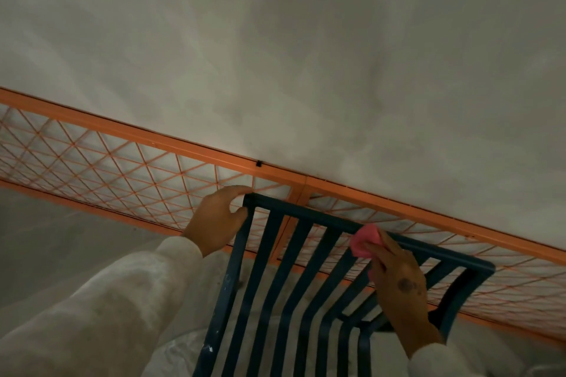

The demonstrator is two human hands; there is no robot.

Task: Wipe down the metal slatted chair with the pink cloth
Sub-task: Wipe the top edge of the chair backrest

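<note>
The dark blue metal slatted chair (pixel 294 269) fills the lower middle of the head view, its backrest top rail running from upper left to lower right. My left hand (pixel 216 219) grips the rail's left corner, thumb and fingers curled around it. The pink cloth (pixel 366 242) is pressed against the top rail near its middle. My right hand (pixel 398 278) holds the cloth there, fingers laid flat over it. Much of the cloth is hidden under that hand. Both arms wear pale sleeves.
An orange metal fence with diamond mesh (pixel 122 168) runs diagonally right behind the chair, very close to the rail. Beyond it stretches a pale grey concrete surface (pixel 306 55). The scene is dim.
</note>
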